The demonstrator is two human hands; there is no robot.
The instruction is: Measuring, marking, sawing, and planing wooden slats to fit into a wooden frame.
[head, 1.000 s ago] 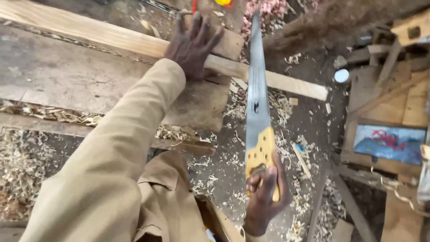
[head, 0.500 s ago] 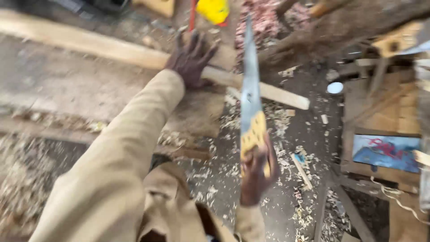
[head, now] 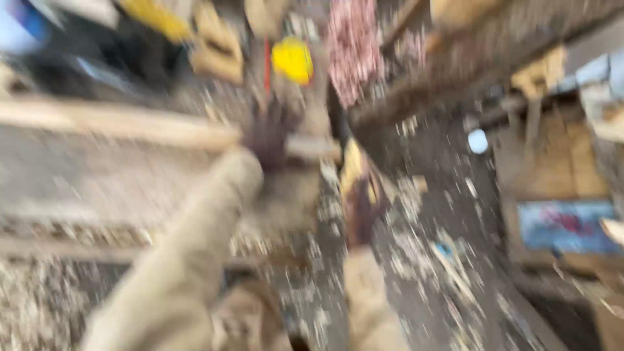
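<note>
The picture is badly blurred by motion. My left hand (head: 270, 136) presses flat on a long pale wooden batten (head: 117, 127) that lies across the workbench (head: 78, 188). Just right of it, my right hand (head: 361, 211) grips the yellow handle of a hand saw (head: 354, 169). The saw's blade reaches up past the batten's right end, but it is too smeared to follow. Both arms wear tan sleeves.
Wood shavings cover the ground (head: 429, 260) and the bench's near edge. A yellow object (head: 292, 60) and a pinkish heap (head: 354, 45) lie beyond the batten. Timber scraps and a blue-and-red panel (head: 565, 224) sit at the right.
My right hand has pushed the saw forward and leftward, close to the batten's end. My left hand stays on the batten. The view has swung and blurred.
</note>
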